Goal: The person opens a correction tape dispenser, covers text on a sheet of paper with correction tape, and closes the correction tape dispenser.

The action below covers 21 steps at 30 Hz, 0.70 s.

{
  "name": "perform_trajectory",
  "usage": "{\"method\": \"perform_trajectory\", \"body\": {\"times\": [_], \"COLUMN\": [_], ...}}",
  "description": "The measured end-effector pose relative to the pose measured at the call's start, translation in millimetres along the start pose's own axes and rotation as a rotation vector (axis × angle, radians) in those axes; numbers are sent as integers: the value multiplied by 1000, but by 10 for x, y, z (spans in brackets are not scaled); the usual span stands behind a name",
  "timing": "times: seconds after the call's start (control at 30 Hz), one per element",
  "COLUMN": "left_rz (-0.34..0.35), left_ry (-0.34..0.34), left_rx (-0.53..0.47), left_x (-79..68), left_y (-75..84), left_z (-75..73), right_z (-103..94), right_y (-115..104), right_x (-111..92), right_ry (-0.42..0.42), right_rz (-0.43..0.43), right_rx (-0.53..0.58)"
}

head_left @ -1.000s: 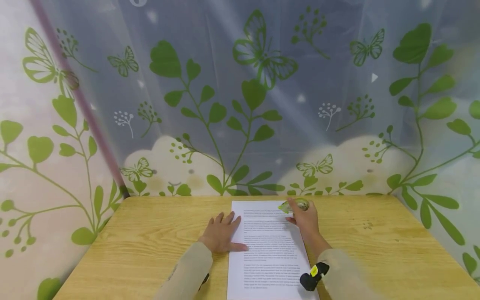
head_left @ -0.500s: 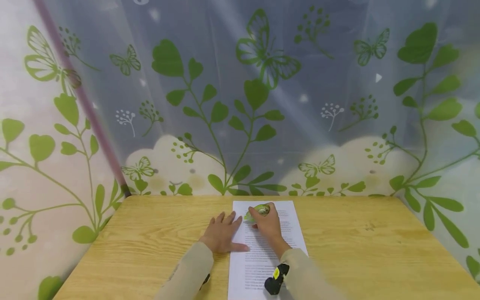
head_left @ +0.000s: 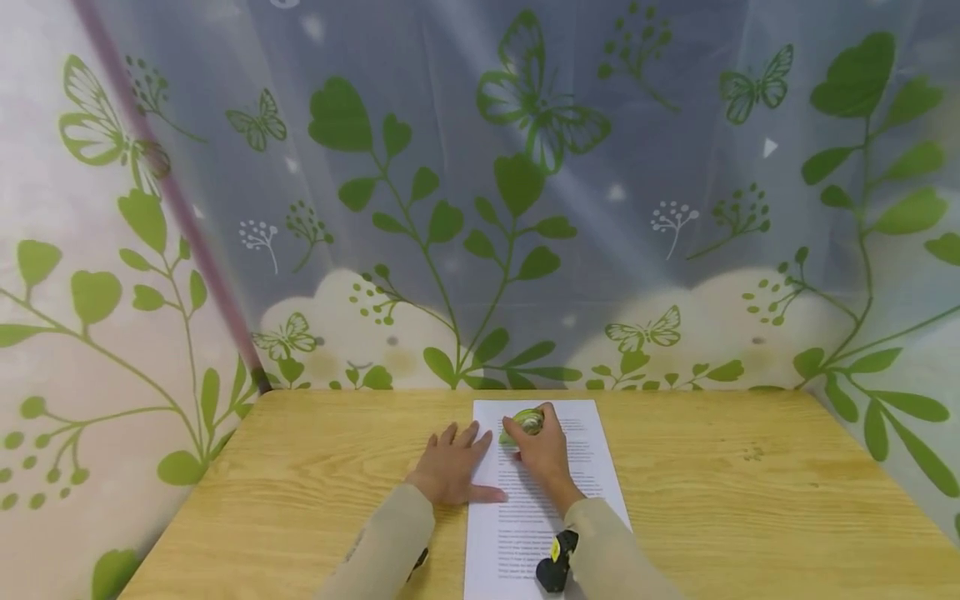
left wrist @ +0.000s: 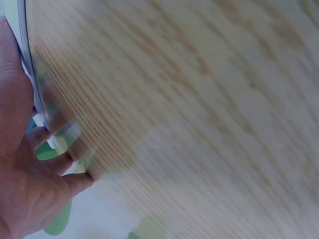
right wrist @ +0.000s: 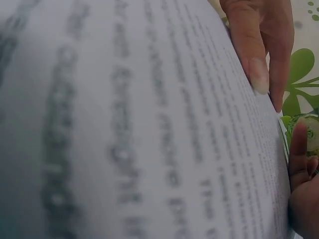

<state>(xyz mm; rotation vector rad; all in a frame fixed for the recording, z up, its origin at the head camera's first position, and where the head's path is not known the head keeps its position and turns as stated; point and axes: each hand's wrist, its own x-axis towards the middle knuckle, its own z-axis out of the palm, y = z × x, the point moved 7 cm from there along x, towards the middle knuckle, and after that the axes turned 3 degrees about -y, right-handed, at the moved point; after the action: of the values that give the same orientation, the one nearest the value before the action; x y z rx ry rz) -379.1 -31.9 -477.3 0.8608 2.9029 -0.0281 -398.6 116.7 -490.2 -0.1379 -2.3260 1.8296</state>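
A sheet of printed paper [head_left: 517, 521] lies on the wooden table. My left hand [head_left: 450, 471] rests flat at its left edge, fingers spread and the thumb reaching onto the print; the left wrist view shows this hand [left wrist: 37, 191] at the left side. Between thumb and fingers, my right hand [head_left: 546, 454] grips a green, see-through correction tape [head_left: 527, 422] over the upper left lines of text. In the right wrist view the correction tape [right wrist: 311, 132] is partly hidden behind my right hand [right wrist: 303, 199]. Whether its tip touches the paper is hard to tell.
The bare wooden table top [head_left: 720, 500] extends on both sides of the paper. A curtain [head_left: 420, 200] printed with leaves and butterflies hangs behind the table's far edge. A black wrist device [head_left: 557, 565] sits at my right cuff, above the lower text.
From the paper's upper right edge, my right hand has carried the correction tape left to the upper left lines, then shifted slightly right. My left hand has stayed in place on the paper.
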Motion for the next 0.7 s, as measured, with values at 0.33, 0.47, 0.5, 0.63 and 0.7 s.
{"method": "perform_trajectory", "body": {"times": [0.33,0.47,0.5,0.63,0.7], "left_rz": [-20,-21,-21,-21,-22], "left_ry": [-10,-13,-14,-17,-16], "left_rx": [10,9,8,12,18], "left_x": [-2,2,3,8,7], "left_y": [-2,5,6,6,2], "left_z": [-17,-5,1,11,9], "right_z": [35,32,34,46,56], "right_y": [-25,-16,-12,-28,-80], "right_x": [-6,-2,0,3,6], "right_ry": [-38,-44,-45,-53,-62], "right_rz": [-10,-20,-20,-22,-47], "right_rx": [0,-10,-10,-18,-58]}}
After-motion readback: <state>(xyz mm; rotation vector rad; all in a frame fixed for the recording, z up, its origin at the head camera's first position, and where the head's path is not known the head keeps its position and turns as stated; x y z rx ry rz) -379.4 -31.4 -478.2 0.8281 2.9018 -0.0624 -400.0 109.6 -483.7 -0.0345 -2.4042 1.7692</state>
